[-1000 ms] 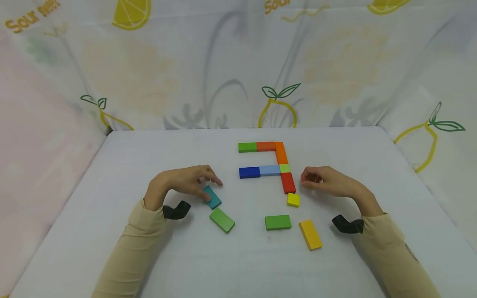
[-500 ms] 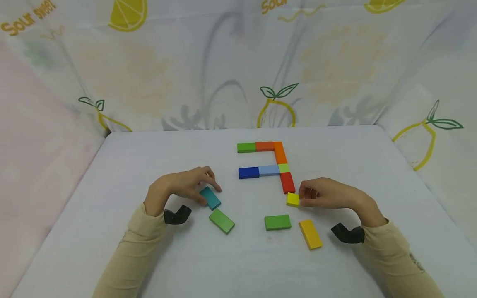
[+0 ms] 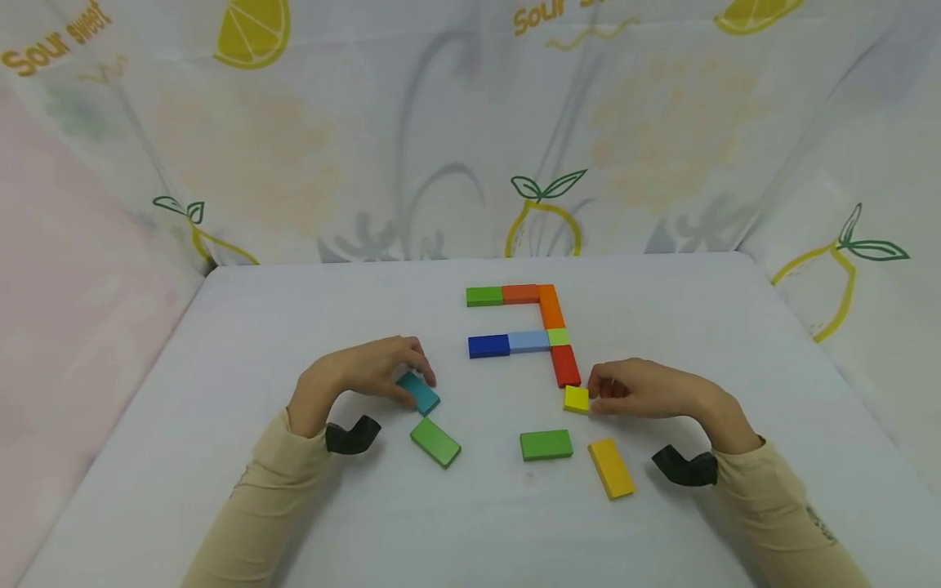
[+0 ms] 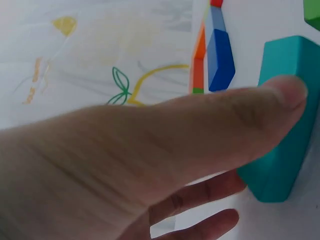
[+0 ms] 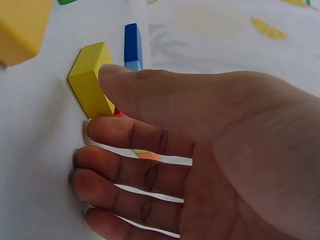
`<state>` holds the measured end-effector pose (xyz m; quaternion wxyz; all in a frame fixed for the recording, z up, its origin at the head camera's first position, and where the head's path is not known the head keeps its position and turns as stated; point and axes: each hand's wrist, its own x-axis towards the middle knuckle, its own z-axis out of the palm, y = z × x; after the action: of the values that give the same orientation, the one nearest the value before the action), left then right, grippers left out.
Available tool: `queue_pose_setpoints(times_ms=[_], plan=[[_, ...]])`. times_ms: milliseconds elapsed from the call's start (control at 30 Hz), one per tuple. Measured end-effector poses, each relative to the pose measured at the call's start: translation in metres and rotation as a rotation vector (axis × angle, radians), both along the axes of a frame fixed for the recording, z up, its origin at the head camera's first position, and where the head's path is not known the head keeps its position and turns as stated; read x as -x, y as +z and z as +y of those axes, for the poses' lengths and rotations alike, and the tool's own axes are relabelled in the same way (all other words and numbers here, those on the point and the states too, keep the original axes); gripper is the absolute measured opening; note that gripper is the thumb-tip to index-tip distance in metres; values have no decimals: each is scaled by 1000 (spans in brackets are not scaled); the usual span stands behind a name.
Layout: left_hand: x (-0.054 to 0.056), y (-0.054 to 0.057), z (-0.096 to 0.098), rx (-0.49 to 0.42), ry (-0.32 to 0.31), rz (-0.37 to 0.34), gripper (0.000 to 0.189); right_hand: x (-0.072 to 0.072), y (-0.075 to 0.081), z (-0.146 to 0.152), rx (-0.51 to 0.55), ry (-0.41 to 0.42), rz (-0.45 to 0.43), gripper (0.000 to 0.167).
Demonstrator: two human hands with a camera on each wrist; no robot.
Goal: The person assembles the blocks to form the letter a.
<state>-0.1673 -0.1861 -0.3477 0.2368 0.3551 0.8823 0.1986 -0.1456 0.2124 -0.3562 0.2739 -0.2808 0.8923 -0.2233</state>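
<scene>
My left hand (image 3: 375, 369) pinches a teal block (image 3: 419, 393) lying on the white table. The thumb lies along one long side in the left wrist view, while the curled fingers are partly hidden behind that same teal block (image 4: 292, 120). On the other side, the thumb and index fingertip of my right hand (image 3: 650, 389) are right at the right edge of a small yellow block (image 3: 576, 398). The right wrist view puts the thumb tip overlapping this yellow block (image 5: 89, 82), with the loosely bent fingers beneath it. A red block (image 3: 565, 366) sits just beyond the yellow one.
Joined blocks form a shape: green (image 3: 484, 296), red-orange (image 3: 520, 294), orange (image 3: 550, 306), light green (image 3: 558, 336), light blue (image 3: 528, 341), dark blue (image 3: 488, 346). Nearer lie two green blocks (image 3: 435, 442), one further right, and an orange-yellow block (image 3: 611, 468). A printed curtain (image 3: 338, 131) stands behind.
My right hand has come down toward the person to the yellow block's right edge. The left fingers have closed in around the teal block, which has shifted slightly.
</scene>
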Motion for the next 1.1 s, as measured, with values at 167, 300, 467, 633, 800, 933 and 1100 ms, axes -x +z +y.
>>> queue_pose_setpoints(times_ms=[167, 300, 467, 633, 800, 933, 1100], plan=[[2, -1, 6, 27, -8, 75, 24, 1, 1, 0, -13, -5, 6, 14], [3, -1, 8, 20, 13, 93, 22, 1, 2, -1, -11, -7, 5, 13], [4, -6, 9, 16, 36, 98, 21, 1, 0, -1, -9, -4, 0, 13], [5, -10, 10, 10, 55, 107, 22, 2, -3, 0, -13, 7, 13, 11], [6, -12, 12, -34, 78, 103, 26, 2, -3, -1, -14, 10, 19, 9], [8, -18, 14, -78, 86, 103, 29, 2, -2, -2, -16, 5, 15, 9], [9, -26, 19, -103, 113, 106, 34, 2, -1, -3, -13, 2, 13, 10]])
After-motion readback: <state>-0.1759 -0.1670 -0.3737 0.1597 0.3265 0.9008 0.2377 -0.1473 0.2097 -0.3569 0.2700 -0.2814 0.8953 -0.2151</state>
